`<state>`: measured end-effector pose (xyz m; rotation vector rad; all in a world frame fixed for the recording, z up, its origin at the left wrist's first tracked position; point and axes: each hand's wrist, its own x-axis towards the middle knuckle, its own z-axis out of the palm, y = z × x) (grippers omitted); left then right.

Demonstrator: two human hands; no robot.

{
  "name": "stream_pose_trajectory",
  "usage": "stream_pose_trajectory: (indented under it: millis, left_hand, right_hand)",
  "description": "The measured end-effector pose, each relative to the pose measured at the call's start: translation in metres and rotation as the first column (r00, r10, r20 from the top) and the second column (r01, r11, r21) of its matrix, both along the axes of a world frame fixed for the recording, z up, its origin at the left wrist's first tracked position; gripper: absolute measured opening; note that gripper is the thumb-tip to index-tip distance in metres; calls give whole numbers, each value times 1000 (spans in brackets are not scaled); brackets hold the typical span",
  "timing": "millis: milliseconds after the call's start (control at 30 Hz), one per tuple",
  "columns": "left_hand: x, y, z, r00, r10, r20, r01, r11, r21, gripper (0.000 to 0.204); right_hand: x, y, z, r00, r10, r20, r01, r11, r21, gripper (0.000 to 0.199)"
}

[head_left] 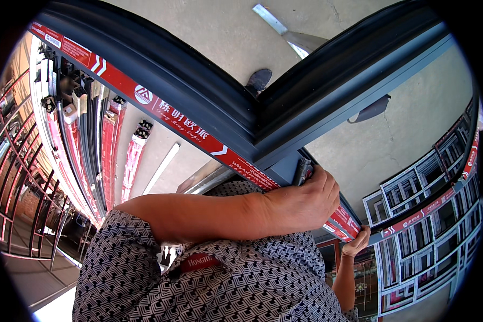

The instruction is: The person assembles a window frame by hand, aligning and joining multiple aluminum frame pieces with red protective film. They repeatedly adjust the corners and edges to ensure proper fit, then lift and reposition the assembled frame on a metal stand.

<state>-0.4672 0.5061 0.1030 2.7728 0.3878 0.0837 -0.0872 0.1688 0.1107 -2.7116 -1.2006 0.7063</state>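
A dark grey metal window frame (pixel 327 126) crosses in front of me, two of its bars meeting in a corner. Red printed protective film (pixel 118 80) covers the side of the left bar. My left hand (pixel 308 198) reaches across my body to that corner. Its fingers are closed around a small dark piece (pixel 304 170), mostly hidden, whose kind I cannot make out. Lower right, my right hand (pixel 356 241) grips the red-filmed end of a bar of the frame, with its fingers over the edge.
Long profiles wrapped in red and white film (pixel 110 145) lie at the left beside a metal rack (pixel 16 177). Stacked window frames (pixel 424 177) stand at the right. Dark shoes (pixel 260 80) and a metal strip (pixel 271 20) show on the concrete floor beyond the frame.
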Motion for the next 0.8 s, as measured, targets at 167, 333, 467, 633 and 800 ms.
stream_pose_trajectory:
  millis: [167, 333, 467, 633, 800]
  left_hand:
    - [-2, 2, -1, 1000, -14, -8, 13, 1000, -27, 61]
    - [1, 6, 2, 997, -42, -61, 32, 989, -144, 74]
    - [-6, 9, 1, 999, 20, -39, -29, 969, -243, 81]
    - [8, 9, 18, 979, 14, -203, -72, 958, -279, 87]
    - [46, -26, 25, 963, 23, -267, -91, 964, -248, 91]
  right_hand:
    - [3, -4, -5, 998, 55, 32, -55, 998, -4, 52]
    - [-4, -6, -6, 996, 72, 52, -73, 997, 33, 50]
    - [-11, 20, -3, 985, 159, 63, -158, 987, -21, 44]
    - [-29, 47, 7, 990, 139, 30, -139, 990, -3, 31]
    - [-34, 59, 10, 992, 118, -42, -117, 992, 35, 31]
